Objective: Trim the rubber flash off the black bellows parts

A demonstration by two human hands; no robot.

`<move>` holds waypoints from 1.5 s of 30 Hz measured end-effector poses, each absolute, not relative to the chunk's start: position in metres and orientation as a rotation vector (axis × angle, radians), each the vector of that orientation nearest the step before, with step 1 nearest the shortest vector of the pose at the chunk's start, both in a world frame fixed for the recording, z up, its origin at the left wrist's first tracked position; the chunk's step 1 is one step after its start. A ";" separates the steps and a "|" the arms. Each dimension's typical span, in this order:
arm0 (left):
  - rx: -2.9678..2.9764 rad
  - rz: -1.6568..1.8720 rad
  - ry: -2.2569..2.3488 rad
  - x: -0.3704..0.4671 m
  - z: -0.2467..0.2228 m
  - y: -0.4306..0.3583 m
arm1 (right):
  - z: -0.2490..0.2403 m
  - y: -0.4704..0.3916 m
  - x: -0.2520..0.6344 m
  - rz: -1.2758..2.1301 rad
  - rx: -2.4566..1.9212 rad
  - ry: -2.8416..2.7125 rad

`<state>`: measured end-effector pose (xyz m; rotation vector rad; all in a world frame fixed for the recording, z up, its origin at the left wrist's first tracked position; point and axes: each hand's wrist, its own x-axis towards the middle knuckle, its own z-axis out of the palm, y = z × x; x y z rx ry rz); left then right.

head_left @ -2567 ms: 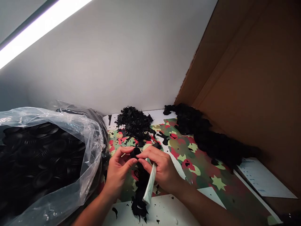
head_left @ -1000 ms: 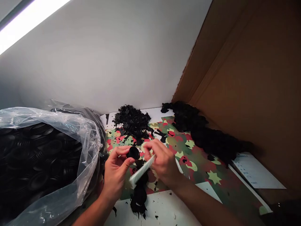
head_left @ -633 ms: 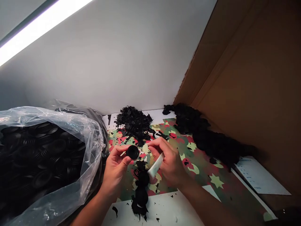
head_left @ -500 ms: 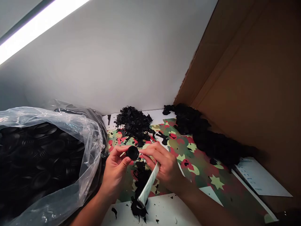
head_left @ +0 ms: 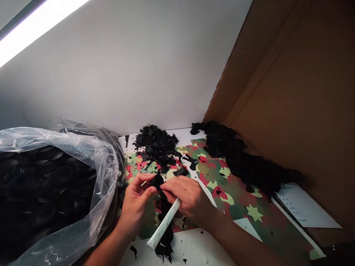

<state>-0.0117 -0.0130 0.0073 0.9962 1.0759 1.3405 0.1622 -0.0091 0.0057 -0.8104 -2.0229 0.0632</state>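
Note:
My left hand (head_left: 134,201) is closed round a small black ribbed rubber boot (head_left: 157,181), pinched between thumb and fingers, its round open end tilted to the right. Closed on a tool with a long white wrapped handle (head_left: 164,225), my right hand (head_left: 191,197) has its fingertips against the boot's rim. The handle sticks out below that hand toward the lower left; the tool's working end is hidden by the fingers. Under both hands lie black scraps (head_left: 166,238) on the patterned sheet (head_left: 235,218).
At left stands a clear plastic bag (head_left: 107,177) full of black ribbed parts (head_left: 50,184). Behind my hands is a heap of black trimmings (head_left: 155,144). More black pieces (head_left: 246,166) are piled along the cardboard wall (head_left: 291,92). A white printed card (head_left: 307,205) lies at right.
The boot has turned, so its ribbed side shows more. My right hand has shifted slightly left, and the white handle's lower end has swung to the left.

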 end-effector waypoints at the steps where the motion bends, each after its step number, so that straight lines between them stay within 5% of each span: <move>1: 1.004 1.338 1.072 -0.012 0.007 -0.012 | 0.005 -0.010 0.161 0.031 -0.824 -2.050; 9: 1.039 1.370 1.044 -0.010 0.011 -0.013 | 0.004 -0.001 0.167 0.013 -1.076 -1.762; 17: 1.017 1.403 0.995 -0.009 0.010 -0.013 | 0.017 -0.010 0.165 0.686 -1.052 -1.625; 33: 1.263 1.423 1.037 -0.012 0.007 -0.012 | 0.002 -0.010 0.156 0.193 -0.924 -1.874; 38: 1.204 1.430 1.004 -0.012 0.009 -0.016 | 0.009 -0.004 0.166 0.304 -1.147 -1.648; 45: 1.151 1.461 0.966 -0.011 0.008 -0.018 | 0.012 -0.015 0.160 0.463 -0.896 -1.768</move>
